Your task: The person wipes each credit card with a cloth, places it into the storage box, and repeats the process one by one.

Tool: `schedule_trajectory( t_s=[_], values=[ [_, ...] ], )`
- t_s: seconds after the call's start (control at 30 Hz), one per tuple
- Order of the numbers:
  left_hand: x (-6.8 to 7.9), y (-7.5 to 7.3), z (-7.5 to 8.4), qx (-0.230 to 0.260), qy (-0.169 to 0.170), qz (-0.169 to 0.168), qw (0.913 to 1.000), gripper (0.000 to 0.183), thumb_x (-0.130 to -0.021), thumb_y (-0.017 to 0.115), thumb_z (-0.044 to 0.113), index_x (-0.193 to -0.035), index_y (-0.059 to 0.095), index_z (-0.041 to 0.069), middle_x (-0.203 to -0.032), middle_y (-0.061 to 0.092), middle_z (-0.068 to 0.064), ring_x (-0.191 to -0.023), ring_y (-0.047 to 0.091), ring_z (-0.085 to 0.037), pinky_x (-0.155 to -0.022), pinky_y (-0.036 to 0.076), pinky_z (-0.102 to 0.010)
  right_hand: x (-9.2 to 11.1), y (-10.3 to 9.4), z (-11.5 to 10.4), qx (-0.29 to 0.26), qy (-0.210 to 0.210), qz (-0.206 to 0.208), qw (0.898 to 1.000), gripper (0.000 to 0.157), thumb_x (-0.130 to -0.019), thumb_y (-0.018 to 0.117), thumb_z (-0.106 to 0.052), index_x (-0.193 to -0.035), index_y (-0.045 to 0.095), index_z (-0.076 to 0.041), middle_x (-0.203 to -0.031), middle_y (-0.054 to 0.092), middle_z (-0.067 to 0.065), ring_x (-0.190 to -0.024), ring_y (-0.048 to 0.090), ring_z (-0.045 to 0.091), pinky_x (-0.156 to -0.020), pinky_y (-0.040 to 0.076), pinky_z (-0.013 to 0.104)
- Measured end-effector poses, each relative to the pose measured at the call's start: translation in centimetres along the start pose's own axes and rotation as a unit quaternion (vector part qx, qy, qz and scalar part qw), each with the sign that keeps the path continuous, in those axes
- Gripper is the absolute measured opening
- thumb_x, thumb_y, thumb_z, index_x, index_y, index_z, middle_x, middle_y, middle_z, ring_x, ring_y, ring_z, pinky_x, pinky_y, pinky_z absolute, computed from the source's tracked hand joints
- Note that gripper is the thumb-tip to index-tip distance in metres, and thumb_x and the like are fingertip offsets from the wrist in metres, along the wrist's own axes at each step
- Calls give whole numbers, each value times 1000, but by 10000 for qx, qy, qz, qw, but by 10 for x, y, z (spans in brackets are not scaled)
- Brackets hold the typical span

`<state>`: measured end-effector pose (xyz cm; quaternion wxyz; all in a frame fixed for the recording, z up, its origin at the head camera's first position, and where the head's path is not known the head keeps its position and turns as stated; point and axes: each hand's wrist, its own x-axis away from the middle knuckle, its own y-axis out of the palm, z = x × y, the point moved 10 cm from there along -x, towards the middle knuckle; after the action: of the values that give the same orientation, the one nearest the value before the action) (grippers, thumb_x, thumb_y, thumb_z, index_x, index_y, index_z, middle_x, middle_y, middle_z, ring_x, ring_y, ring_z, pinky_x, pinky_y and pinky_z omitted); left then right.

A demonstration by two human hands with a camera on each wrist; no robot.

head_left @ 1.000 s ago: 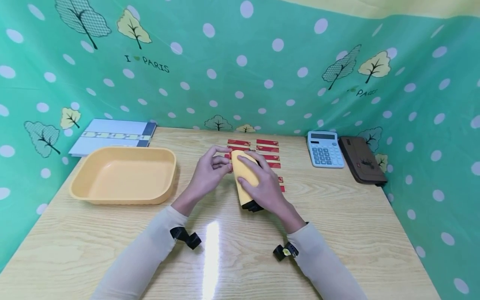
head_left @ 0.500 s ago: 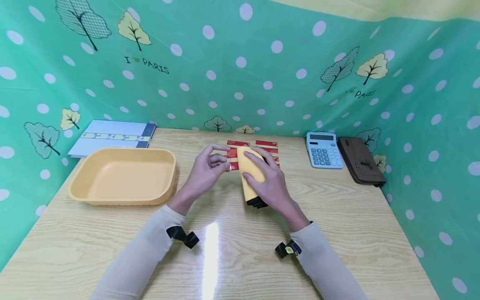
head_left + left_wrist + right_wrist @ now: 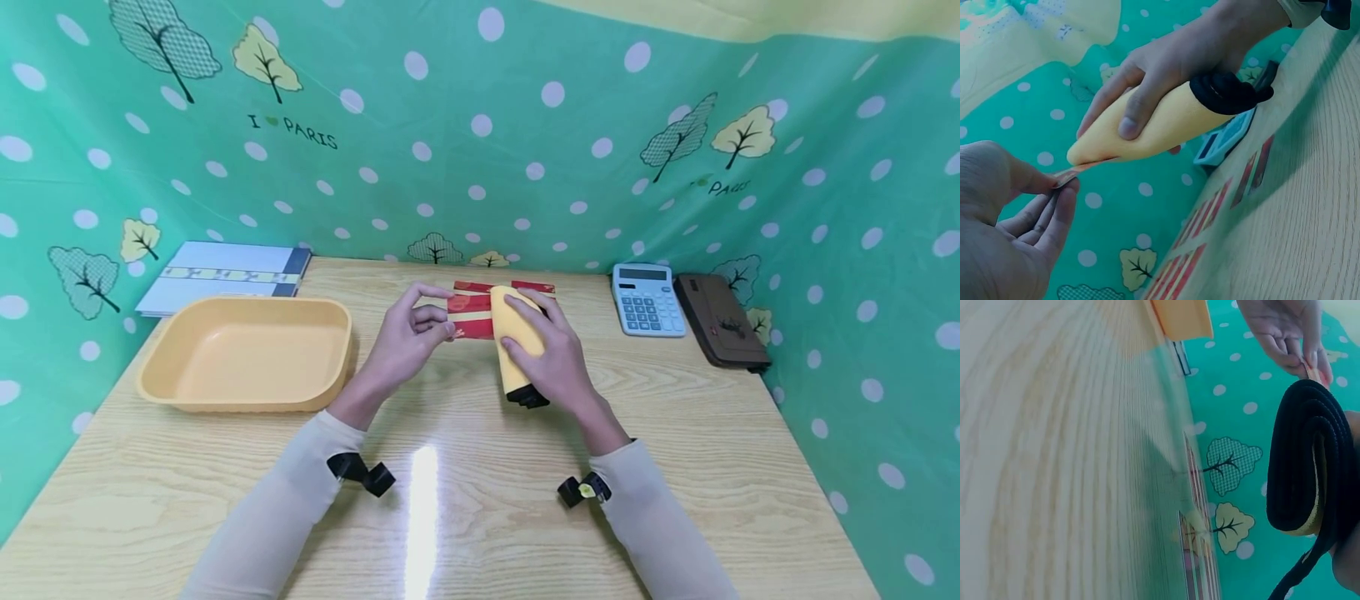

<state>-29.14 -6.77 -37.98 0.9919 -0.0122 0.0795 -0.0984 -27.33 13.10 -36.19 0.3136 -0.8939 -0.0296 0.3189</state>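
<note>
In the head view my right hand [image 3: 553, 354] grips a yellow rolled-up cloth [image 3: 504, 325], held tilted above the table. Its black end [image 3: 1300, 456] shows layered coils and a hanging strap in the right wrist view. My left hand [image 3: 405, 337] pinches the edge of a red-and-cream sheet [image 3: 470, 330] between thumb and fingers. This thin sheet spans from the left fingertips to the roll, as the left wrist view also shows. Where it meets the roll, its other end is hidden. Behind both hands several red strips [image 3: 1207, 212] lie in rows on the table, partly covered.
A yellow plastic basin [image 3: 247, 354] stands at left, with a blue-white folder [image 3: 225, 267] behind it. At back right are a light-blue calculator [image 3: 648, 300] and a brown zipped case [image 3: 722, 321]. A green dotted curtain [image 3: 420, 100] borders the table.
The right hand has moved rightward with the yellow roll, and the left hand slightly left. A longer stretch of the red-and-cream sheet now shows between them.
</note>
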Motion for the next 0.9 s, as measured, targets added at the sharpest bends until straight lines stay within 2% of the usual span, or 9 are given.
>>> schedule_trajectory(
  t_s=[0.13,0.3,0.47,0.67,0.77,0.9],
  values=[
    [-1,-2,-2,-119,-47,45,9999,39,-97,63,-3,-134,55,9,-102,70,-26,-85,74,-19,-84,63,-26,0,-3,6,74,90,-39,9999,57,-91,79,-12,-145,61,-20,-153,52,8,-140,52,25,-111,51,50],
    [-1,-5,-1,-161,-7,184,9997,42,-98,64,-1,-136,56,13,-107,71,-31,-88,75,-22,-84,64,-25,-2,-10,19,146,287,59,9995,56,-91,78,-12,-145,61,-17,-153,52,11,-140,52,29,-112,49,53],
    [0,-8,-2,-186,-52,297,9994,43,-98,65,1,-138,57,14,-105,74,-24,-94,76,-31,-83,64,-26,-3,-16,26,135,462,128,9988,57,-91,78,-11,-145,61,-16,-153,51,15,-140,52,32,-114,47,56],
    [0,-12,-2,-168,-32,426,9989,46,-98,66,2,-141,53,14,-105,74,-23,-95,75,-31,-84,64,-27,-4,-24,27,115,509,212,9984,57,-91,78,-11,-145,60,-17,-154,51,10,-140,52,31,-116,46,54],
    [0,-13,-1,-221,48,451,9987,41,-98,65,1,-137,58,12,-105,74,-23,-95,75,-32,-83,63,-25,-4,-25,29,134,555,217,9981,57,-91,77,-11,-145,60,-18,-154,51,8,-141,51,30,-116,46,53],
    [0,-14,-1,-493,58,533,9973,32,-98,65,4,-129,69,11,-108,75,-19,-95,74,-25,-80,61,-21,-4,-27,31,115,602,235,9978,57,-91,77,-11,-145,61,-17,-154,50,9,-141,51,30,-116,45,54]
  ],
)
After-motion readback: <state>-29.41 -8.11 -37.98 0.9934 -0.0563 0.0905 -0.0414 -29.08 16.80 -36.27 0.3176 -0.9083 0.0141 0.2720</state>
